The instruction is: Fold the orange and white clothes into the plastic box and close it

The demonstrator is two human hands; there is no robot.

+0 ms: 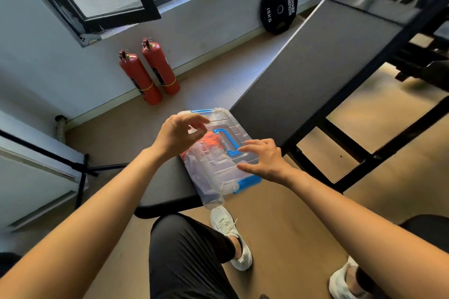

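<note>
A clear plastic box (216, 170) with a lid on top lies on the near end of a dark padded bench (303, 75). The lid carries a blue handle (224, 139) and blue latches at both ends, the near one (247, 183) and the far one (200, 111). Orange and white clothes (212, 142) show through the lid. My left hand (179, 133) hovers over the box's far left part with fingers spread and curled. My right hand (263, 158) rests its fingertips on the lid next to the handle, fingers apart. Neither hand grips anything.
Two red fire extinguishers (148, 73) stand against the wall on the left. A black weight plate (279, 8) leans on the wall under an open window. The bench's black frame (359, 153) runs to the right. My legs and white shoes (230, 235) are below the box.
</note>
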